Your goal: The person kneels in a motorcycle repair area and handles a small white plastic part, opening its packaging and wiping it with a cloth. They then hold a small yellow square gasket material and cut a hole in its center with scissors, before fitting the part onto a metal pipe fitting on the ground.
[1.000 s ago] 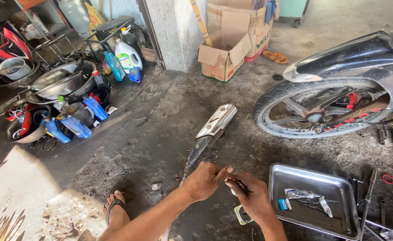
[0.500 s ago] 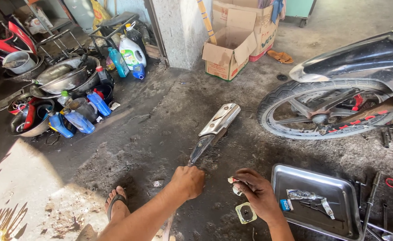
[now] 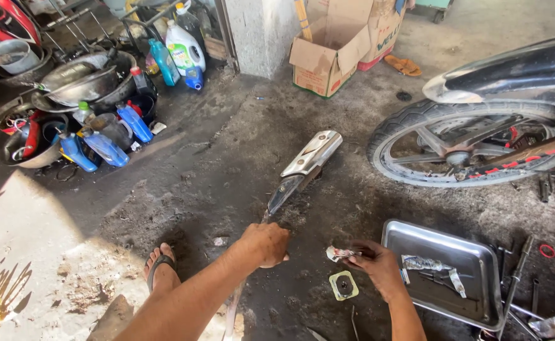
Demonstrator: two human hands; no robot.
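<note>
Hands come first, low in the view, both belonging to the person crouched on a stained concrete floor (image 3: 183,189). Left hand (image 3: 266,243) is clenched around the thin near end of a motorcycle exhaust pipe (image 3: 302,167); its grip covers the pipe there, so the exact contact is hidden. Right hand (image 3: 378,265) sits just beside it, fingers pinched on a small crumpled white-and-red scrap (image 3: 339,254). A small square part with a dark round centre (image 3: 343,285) lies on the floor just below that hand.

From the left grip, the pipe's long axis runs away from the person and slants up toward the right, widening into a chrome heat shield at its far end. So the held end is near and the heavy end is far. The left hand is on the pipe; the right hand is close to its near end but apart from it.

To the right, a steel tray (image 3: 479,252) holds a few small parts. A sandalled foot (image 3: 160,268) rests at the left. Farther off, a motorcycle rear wheel (image 3: 473,148) stands right, blue bottles (image 3: 107,148) and metal pans (image 3: 82,82) crowd left, and an open cardboard box (image 3: 328,57) sits beyond.
</note>
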